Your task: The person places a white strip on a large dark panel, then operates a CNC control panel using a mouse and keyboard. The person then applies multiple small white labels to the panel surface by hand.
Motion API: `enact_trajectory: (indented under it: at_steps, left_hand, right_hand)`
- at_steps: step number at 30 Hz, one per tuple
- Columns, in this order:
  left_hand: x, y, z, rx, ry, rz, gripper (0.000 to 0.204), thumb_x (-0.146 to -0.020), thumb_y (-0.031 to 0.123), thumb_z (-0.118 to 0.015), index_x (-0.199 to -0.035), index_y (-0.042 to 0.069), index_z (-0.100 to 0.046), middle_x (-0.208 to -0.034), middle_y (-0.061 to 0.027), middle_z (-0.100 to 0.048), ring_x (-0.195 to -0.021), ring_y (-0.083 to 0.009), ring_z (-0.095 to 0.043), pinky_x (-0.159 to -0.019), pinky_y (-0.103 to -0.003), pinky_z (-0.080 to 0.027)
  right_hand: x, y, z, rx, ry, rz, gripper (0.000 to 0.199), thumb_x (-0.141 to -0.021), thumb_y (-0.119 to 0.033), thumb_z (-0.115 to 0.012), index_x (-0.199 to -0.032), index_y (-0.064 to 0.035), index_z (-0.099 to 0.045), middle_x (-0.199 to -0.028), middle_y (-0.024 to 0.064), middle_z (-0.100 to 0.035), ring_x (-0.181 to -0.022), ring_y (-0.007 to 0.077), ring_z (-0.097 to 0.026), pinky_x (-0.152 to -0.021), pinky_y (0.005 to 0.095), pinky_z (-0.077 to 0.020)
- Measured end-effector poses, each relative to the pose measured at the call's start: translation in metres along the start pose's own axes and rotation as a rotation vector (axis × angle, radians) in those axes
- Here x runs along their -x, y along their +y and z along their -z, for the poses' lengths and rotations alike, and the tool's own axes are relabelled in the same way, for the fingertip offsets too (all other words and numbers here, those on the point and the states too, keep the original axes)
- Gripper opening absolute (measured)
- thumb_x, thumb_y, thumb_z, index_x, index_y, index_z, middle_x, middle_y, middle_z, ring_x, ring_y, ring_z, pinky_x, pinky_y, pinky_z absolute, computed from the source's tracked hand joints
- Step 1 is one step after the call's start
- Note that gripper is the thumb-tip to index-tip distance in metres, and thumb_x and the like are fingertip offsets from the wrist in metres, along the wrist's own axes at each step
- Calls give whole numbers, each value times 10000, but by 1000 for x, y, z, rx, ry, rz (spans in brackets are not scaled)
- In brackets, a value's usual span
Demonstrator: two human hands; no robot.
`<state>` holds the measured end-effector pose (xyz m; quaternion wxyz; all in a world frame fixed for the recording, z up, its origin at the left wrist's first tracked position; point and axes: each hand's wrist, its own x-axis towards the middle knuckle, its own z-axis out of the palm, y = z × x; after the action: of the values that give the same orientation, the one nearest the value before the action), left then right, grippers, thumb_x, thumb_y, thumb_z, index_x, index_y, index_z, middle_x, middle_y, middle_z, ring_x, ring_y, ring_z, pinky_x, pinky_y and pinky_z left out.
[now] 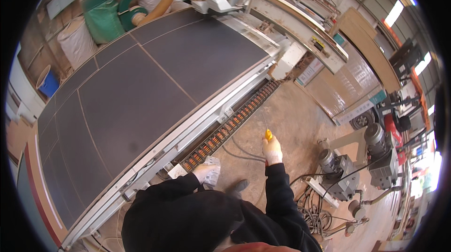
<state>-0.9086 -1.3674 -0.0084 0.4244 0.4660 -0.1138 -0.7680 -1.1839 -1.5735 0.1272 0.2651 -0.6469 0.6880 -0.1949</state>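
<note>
My right hand (272,150), in a pale knit glove with a dark sleeve behind it, is closed round a yellow-handled tool (268,134). A thin shaft or line seems to run forward from the tool, too fine to identify. Lower and to the left, my left hand (202,172), also gloved, grips a whitish sheaf of printed sheets or labels (213,171); its fingers are partly hidden. That hand is beside the near end of a black cable chain (225,132). Past the chain, a large dark grey board (136,97) with cut lines lies on a machine bed.
The machine's pale side rail (188,127) runs diagonally on my left. Its gantry (300,28) stands at the far end. To my right are motor-driven pumps (340,172) and coiled cables (312,214). Wrapped panels (350,82) stand farther off. A hose (244,151) crosses the concrete floor.
</note>
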Motion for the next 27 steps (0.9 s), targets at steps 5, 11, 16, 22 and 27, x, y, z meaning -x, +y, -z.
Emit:
enact_trajectory:
  at_steps: [5, 11, 16, 22, 27]
  left_hand:
    - [-59, 26, -48, 127, 66, -123, 259, -996, 193, -649, -1181, 15, -680, -955, -78, -747, -798, -215, -741, -715, -366, -595]
    - [-125, 58, -148, 10, 128, -235, 251, -996, 182, -651, -1181, 16, -680, -974, -55, -736, -830, -173, -728, -727, -334, -581]
    - [-175, 86, -204, -81, 124, -243, 232, -992, 177, -665, -1149, 8, -691, -960, -42, -733, -790, -149, -713, -706, -307, -575]
    - [-267, 113, -264, -77, 60, -166, 239, -972, 152, -699, -1145, -13, -703, -962, -47, -735, -795, -135, -699, -707, -293, -551]
    - [-336, 146, -290, -70, 33, -208, 227, -958, 117, -693, -1154, 4, -709, -942, -43, -734, -776, -141, -703, -673, -303, -555]
  right_hand:
    - [-107, 68, 29, -177, -83, 67, 337, -945, -288, -645, -1115, 2, -670, -985, 248, -735, -960, 425, -711, -815, 477, -552]
    - [-178, 126, 118, -407, -108, -86, 209, -961, -176, -592, -1059, 3, -640, -642, 74, -614, -500, 189, -602, -491, 357, -473]
    - [-215, 142, 161, -397, -256, -18, 212, -972, -175, -598, -1082, 6, -607, -620, 67, -601, -480, 188, -585, -483, 347, -459]
    - [-277, 177, 176, -345, -176, -20, 219, -983, -182, -618, -1082, 13, -612, -615, 51, -581, -495, 175, -582, -485, 345, -466]
    - [-329, 214, 210, -275, -50, -85, 251, -991, -182, -613, -1143, 18, -619, -619, 60, -579, -490, 174, -581, -485, 344, -474]
